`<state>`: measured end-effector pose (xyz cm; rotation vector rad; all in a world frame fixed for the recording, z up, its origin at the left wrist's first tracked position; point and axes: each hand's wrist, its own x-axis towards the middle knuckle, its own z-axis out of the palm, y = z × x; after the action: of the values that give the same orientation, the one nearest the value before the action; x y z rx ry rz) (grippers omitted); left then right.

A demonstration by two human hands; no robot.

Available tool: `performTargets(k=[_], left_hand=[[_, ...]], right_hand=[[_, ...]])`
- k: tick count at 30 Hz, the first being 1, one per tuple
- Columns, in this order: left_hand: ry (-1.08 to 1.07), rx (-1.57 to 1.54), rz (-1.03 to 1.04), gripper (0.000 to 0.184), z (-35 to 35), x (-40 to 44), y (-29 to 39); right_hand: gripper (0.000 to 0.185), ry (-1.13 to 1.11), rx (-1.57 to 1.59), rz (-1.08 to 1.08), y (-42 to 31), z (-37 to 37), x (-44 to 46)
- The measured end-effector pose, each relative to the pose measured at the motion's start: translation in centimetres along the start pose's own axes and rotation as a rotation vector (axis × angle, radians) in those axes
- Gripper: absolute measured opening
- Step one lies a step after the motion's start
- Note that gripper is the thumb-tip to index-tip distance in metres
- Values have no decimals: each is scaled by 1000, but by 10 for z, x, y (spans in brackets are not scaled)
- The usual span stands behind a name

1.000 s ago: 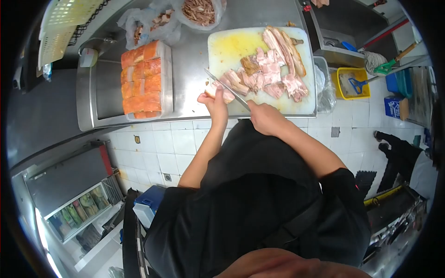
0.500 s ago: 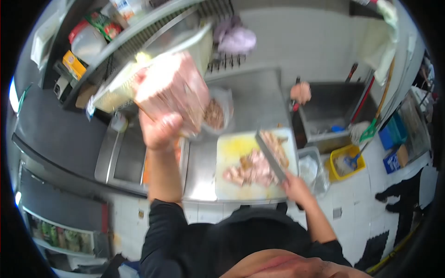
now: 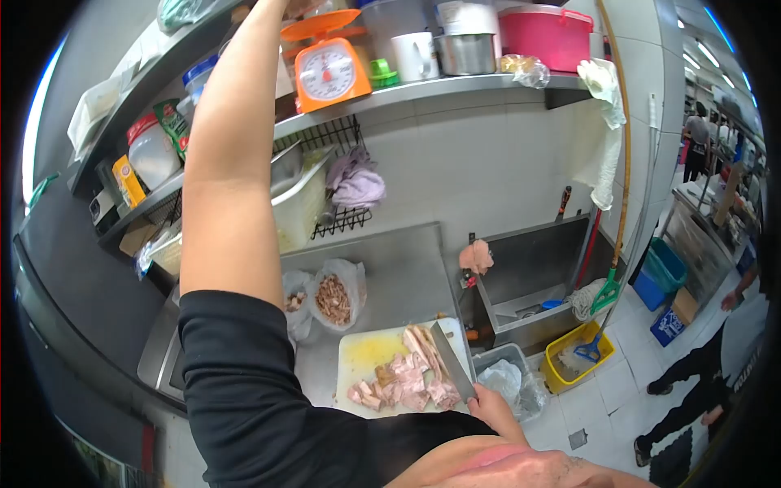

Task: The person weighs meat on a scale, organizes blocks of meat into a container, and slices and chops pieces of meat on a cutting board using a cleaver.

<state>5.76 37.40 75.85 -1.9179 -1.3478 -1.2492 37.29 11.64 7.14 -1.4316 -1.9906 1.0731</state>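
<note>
My right hand (image 3: 493, 408) is closed round the handle of a broad knife (image 3: 453, 363). Its blade lies along the right side of a white cutting board (image 3: 358, 351), beside chopped pieces of pale pink meat (image 3: 403, 382). My left forearm (image 3: 232, 163) stretches up past the top edge of the view, so that hand is cut off. Near where it leaves the view, an orange kitchen scale (image 3: 327, 73) stands on the upper shelf. Something pinkish-brown shows above its pan, too cut off to make out.
Plastic bags of chopped meat (image 3: 333, 299) sit on the steel counter (image 3: 399, 260) behind the board. To the right are a metal sink (image 3: 529, 281) and a yellow bucket (image 3: 578, 358). A pink tub (image 3: 545, 39) stands on the shelf. Another person (image 3: 732, 350) is at far right.
My left arm has risen from over the counter toward the upper shelf, taking the meat slab out of clear sight. The view has tilted up. My right hand still holds the knife at the board.
</note>
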Motion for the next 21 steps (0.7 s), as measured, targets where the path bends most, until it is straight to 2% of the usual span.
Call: performTargets(k=[4, 7, 8, 9, 11, 15, 17, 18, 20, 21], left_hand=[[-239, 367, -83, 23, 10, 19, -40], [-404, 573, -34, 25, 18, 27, -69], [-349, 363, -150, 33, 20, 24, -74], [-352, 367, -155, 33, 20, 26, -77], [-401, 376, -292, 32, 13, 24, -71], [-347, 404, -237, 33, 9, 13, -71], [-419, 575, 55, 34, 10, 12, -70], [-421, 579, 49, 34, 10, 7, -67], [-287, 313, -152, 32, 10, -2, -61], [-286, 317, -158, 32, 13, -2, -65]], right_hand=[[30, 12, 21, 31, 4, -12, -1], [28, 32, 52, 60, 18, -10, 0], [28, 28, 53, 60, 20, -11, 1], [27, 29, 60, 49, 22, -12, 1], [26, 21, 61, 32, 23, -16, 2], [26, -28, 59, 25, 26, -18, 10], [26, -50, 64, 9, 28, -19, 13], [27, -54, 72, 2, 27, -19, 13], [27, -65, 78, -6, 28, -20, 14], [28, -85, 75, -4, 31, -21, 14]])
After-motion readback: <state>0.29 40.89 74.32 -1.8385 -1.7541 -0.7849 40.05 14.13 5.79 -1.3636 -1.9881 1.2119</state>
